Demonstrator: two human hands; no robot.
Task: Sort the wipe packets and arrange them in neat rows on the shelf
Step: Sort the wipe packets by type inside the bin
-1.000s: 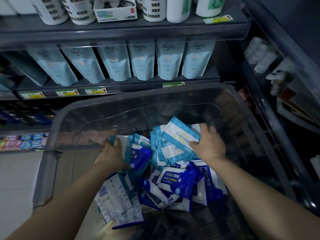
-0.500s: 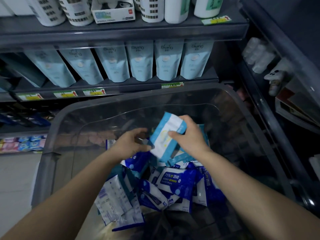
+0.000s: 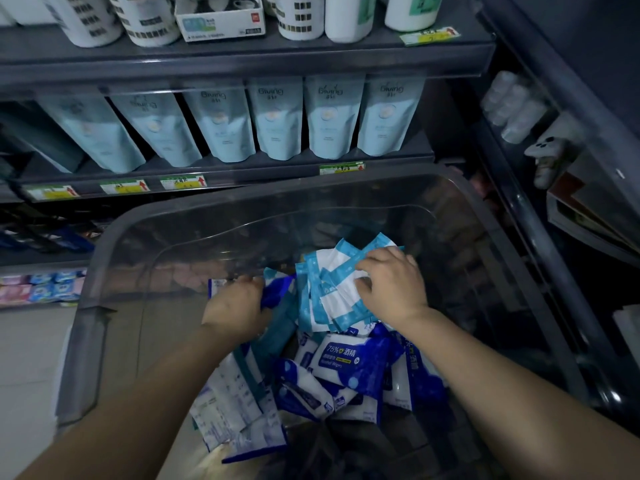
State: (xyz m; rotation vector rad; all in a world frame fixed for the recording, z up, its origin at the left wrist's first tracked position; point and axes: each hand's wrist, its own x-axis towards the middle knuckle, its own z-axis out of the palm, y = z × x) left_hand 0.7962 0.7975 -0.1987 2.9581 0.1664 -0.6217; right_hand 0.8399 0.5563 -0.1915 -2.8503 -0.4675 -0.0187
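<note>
Sorting step: right hand curls round light-blue-and-white flat wipe packets, left hand grips a dark-blue plastic wipe packet (inside clear plastic bin) — next, probably, lift one kind out.

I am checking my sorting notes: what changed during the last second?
The right hand lifted one light blue packet, then lowered it onto the light blue stack, which it now grips. The left hand moved back and grips the dark blue packet. The bin stayed put.
</note>
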